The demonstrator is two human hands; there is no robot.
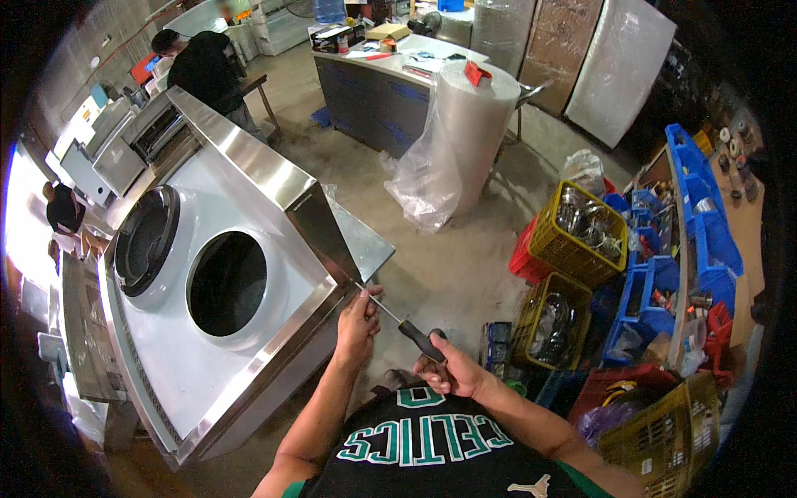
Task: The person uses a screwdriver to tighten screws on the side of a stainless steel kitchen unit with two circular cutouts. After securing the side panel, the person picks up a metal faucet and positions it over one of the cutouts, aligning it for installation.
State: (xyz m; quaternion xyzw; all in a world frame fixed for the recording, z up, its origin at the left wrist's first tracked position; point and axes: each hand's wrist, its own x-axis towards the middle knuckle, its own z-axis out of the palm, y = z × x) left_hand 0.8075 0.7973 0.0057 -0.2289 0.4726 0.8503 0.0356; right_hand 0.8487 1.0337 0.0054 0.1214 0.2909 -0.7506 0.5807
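Observation:
My right hand [452, 369] grips the dark handle of a screwdriver [421, 340]. Its thin metal shaft slants up and left to the corner of a large steel-framed housing [311, 286]. Close to that corner, my left hand [357, 330] is closed, thumb and fingers pinched around the shaft near its tip. Whether a screw sits under the tip is too small to tell. The housing has a pale top panel with a round dark opening [228, 284] and, beside it, a second opening fitted with a black ring [148, 241].
To my right stand yellow crates [581, 228] of metal parts and a rack of blue bins [652, 290]. A bubble-wrap roll [473, 137] stands ahead, by a cluttered desk [365, 95]. One person [199, 75] works beyond the housing; another [65, 207] is at far left.

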